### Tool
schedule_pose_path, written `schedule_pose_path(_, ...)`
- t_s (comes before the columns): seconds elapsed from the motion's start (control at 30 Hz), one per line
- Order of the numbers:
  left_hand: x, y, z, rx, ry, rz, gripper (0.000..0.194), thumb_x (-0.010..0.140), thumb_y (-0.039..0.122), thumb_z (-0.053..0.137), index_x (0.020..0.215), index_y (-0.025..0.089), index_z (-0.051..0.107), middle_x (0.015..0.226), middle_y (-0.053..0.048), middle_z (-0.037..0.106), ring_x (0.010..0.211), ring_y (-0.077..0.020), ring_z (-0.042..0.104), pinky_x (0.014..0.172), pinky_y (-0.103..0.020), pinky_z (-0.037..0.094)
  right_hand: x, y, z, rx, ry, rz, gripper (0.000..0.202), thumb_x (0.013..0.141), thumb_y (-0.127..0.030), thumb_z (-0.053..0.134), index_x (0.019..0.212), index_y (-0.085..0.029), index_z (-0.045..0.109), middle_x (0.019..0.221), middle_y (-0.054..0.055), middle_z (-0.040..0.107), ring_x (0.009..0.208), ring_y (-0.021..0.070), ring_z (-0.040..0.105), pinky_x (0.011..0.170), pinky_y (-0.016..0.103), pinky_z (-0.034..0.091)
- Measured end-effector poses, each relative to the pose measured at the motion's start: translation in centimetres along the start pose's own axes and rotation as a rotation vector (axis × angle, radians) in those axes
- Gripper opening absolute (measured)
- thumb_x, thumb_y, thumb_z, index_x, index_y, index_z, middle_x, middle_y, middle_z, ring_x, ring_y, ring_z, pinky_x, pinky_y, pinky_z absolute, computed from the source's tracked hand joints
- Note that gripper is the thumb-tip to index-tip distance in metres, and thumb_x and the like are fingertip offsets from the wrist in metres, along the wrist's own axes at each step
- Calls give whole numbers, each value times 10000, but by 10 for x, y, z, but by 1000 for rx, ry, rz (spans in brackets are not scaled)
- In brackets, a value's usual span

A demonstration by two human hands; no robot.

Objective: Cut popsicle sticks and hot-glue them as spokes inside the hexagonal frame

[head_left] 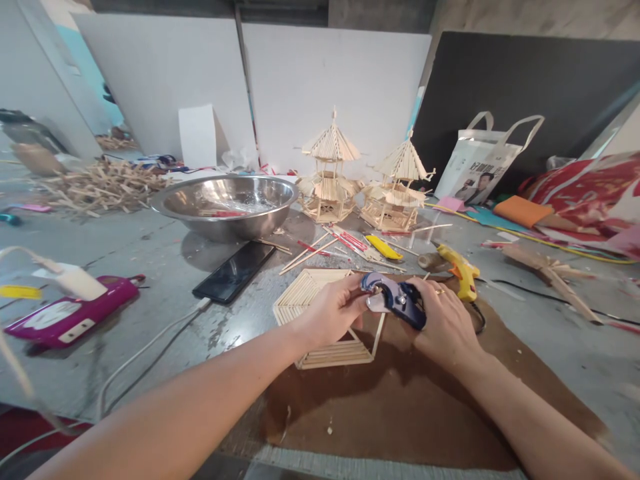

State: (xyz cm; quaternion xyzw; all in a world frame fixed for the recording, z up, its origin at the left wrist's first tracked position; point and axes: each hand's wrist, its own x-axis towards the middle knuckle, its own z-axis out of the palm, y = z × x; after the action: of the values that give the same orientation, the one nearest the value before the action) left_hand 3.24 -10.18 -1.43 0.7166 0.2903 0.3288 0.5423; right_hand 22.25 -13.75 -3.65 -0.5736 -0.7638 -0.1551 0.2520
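Observation:
My right hand (445,317) is wrapped round a blue hand cutter (400,300) with a curved, hook-like jaw. At the jaw end, the fingers of my left hand (333,313) are pinched together; what lies between them is hidden. Beneath the left hand is a flat hexagonal frame of thin wooden sticks (333,355), filled with rows of sticks on its left and near sides and partly covered by the hand. The frame rests partly on a brown board (400,413).
A steel basin (270,217), a black phone (233,273) and a purple power strip (75,313) are to the left. Two stick pagodas (333,180) stand behind. A yellow glue gun (460,270) lies at right; loose sticks (310,253) and a yellow-handled item (383,247) lie ahead.

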Motion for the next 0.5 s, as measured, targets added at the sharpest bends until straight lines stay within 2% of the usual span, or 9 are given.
schedule_pose_path(0.5,-2,5,0,55,-27,-58,157,773,314,412,797,161,439,688,13,556,432,-36,443,429,-177,360,0,-2,-2,-78,-31,19,314,605,-243,494,913,-200,451,812,62,565,736,224,517,625,309,356)
